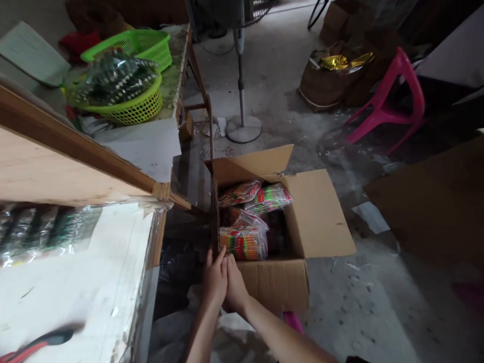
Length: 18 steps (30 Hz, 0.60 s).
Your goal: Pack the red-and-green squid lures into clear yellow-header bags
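Note:
An open cardboard box (274,285) stands on the floor in front of me. Inside lie clear plastic packs of thin orange and green sticks with red labels, among them a near pack (245,244) and a green-looking pack (268,197). Both hands meet at the near left corner of the box, just short of the near pack. My left hand (215,277) has two fingers stretched out and apart. Pressed against it, my right hand (235,285) has its fingers curled in; whatever they may hold is hidden.
A worktable (113,262) with bagged goods and a red-and-black tool (45,343) is at left. Beyond it, green baskets (130,108) stand on another table. A fan stand (242,96), a pink chair (401,101) and a brown sack (325,85) are farther off.

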Available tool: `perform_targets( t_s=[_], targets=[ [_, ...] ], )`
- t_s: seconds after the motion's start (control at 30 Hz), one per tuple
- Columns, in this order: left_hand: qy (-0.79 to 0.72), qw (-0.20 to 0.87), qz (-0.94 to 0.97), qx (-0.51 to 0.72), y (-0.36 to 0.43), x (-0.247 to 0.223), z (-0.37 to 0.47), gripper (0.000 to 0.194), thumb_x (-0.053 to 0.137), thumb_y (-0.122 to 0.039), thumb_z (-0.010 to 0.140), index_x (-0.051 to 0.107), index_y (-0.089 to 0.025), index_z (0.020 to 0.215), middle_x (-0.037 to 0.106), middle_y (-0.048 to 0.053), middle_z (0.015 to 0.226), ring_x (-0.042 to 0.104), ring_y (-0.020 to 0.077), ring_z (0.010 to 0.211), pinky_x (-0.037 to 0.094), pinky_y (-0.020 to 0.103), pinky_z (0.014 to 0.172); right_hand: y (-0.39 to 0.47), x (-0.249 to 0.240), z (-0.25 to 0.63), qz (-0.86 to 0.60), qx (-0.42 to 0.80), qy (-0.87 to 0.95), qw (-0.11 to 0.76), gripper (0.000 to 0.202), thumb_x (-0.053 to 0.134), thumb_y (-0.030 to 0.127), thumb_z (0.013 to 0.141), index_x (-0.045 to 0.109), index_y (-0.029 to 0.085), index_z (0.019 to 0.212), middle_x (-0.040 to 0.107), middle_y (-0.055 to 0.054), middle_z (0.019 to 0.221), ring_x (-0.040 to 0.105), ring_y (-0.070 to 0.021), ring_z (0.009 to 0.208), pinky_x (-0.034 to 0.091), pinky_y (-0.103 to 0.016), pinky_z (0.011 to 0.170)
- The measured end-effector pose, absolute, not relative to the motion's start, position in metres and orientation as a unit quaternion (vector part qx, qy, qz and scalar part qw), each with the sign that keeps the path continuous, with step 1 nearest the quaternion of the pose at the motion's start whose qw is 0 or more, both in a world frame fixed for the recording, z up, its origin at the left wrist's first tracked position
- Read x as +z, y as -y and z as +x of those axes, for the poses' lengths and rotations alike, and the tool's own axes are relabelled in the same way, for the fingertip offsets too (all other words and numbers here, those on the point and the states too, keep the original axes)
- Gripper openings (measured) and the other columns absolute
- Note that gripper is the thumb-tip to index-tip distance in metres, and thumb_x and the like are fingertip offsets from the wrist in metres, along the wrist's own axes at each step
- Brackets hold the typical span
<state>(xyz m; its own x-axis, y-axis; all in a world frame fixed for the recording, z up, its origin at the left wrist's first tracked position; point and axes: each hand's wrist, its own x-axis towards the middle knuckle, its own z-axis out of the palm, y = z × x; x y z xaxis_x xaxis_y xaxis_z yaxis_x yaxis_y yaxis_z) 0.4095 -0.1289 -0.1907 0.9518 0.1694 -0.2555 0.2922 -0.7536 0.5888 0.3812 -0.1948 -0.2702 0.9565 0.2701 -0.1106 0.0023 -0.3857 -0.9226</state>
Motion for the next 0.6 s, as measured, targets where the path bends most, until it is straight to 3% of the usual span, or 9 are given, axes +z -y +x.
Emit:
perform_targets(
  t_s=[0.1, 0.2, 0.33, 0.47, 0.6],
  targets=[
    [-0.128, 0.338, 0.927, -0.098, 0.113, -0.201, 0.411, 0.045, 0.033, -0.017, 0.089, 0.059, -0.019, 0.125, 0.053, 0.012, 0.134, 0.05, 0.0237, 0.124, 0.041, 0.038, 0.104, 0.217, -0.276, 0.383, -0.849, 0.129, 0.074, 0.507, 0.038, 0.054, 0.011, 0.075, 0.054, 0.017, 0.112, 0.054, -0.007, 0.102, 0.055, -0.0178, 0.093, 0.049, -0.03, 0.081],
    [-0.133, 0.347, 0.923, -0.1, 0.104, -0.202, 0.407, 0.045, 0.033, -0.019, 0.09, 0.056, -0.021, 0.129, 0.053, 0.01, 0.136, 0.05, 0.022, 0.125, 0.043, 0.035, 0.102, 0.258, -0.299, 0.39, -0.891, 0.131, 0.007, 0.434, 0.024, 0.046, 0.007, 0.082, 0.056, 0.014, 0.102, 0.054, -0.007, 0.1, 0.055, -0.0167, 0.088, 0.048, -0.031, 0.081],
    [-0.138, 0.356, 0.919, -0.098, 0.1, -0.202, 0.403, 0.044, 0.034, -0.022, 0.091, 0.055, -0.025, 0.13, 0.053, 0.006, 0.136, 0.049, 0.0203, 0.125, 0.044, 0.032, 0.1, 0.312, -0.329, 0.387, -0.938, 0.137, -0.066, 0.311, 0.013, 0.05, 0.018, 0.091, 0.057, 0.013, 0.101, 0.056, -0.007, 0.104, 0.054, -0.0189, 0.096, 0.045, -0.039, 0.088],
    [-0.134, 0.362, 0.917, -0.103, 0.099, -0.203, 0.403, 0.042, 0.035, -0.027, 0.091, 0.058, -0.024, 0.127, 0.055, 0.007, 0.133, 0.052, 0.0214, 0.122, 0.045, 0.033, 0.099, 0.352, -0.335, 0.359, -0.965, 0.143, -0.065, 0.211, 0.027, 0.045, 0.022, 0.092, 0.058, 0.011, 0.113, 0.054, -0.015, 0.119, 0.044, -0.0286, 0.119, 0.031, -0.05, 0.103],
    [-0.133, 0.36, 0.917, -0.108, 0.096, -0.202, 0.404, 0.041, 0.038, -0.029, 0.09, 0.06, -0.025, 0.124, 0.056, 0.007, 0.133, 0.053, 0.0226, 0.121, 0.045, 0.035, 0.099, 0.371, -0.341, 0.34, -0.975, 0.16, -0.019, 0.156, 0.043, 0.043, 0.027, 0.092, 0.05, 0.015, 0.133, 0.044, -0.014, 0.139, 0.025, -0.0293, 0.136, 0.014, -0.05, 0.113]
  ],
)
